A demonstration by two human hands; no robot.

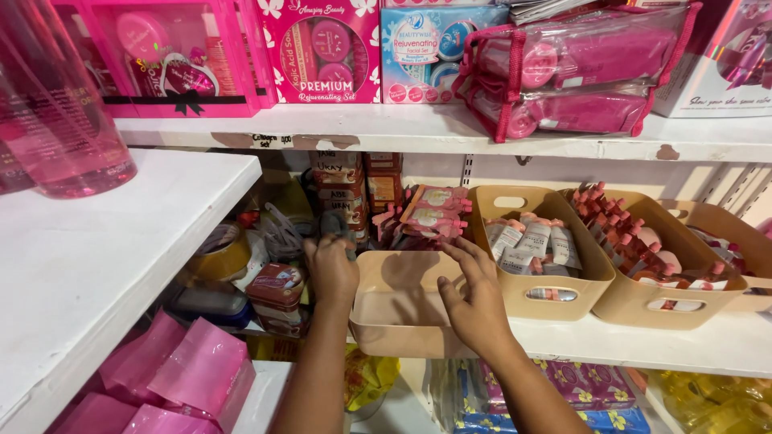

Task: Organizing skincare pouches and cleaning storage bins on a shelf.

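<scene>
Cosmetics shop: white shelves (pixel 402 128) stocked with boxed beauty sets (pixel 322 48), product bins (pixel 635 297).

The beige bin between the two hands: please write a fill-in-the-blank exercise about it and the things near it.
1. The beige bin between the hands holds ____.
2. The right hand rests on the bin's ____ wall.
3. The left hand is at the bin's ____ rim.
4. The next bin to the right holds small ____.

Missing words: nothing; front; left; tubes
</scene>
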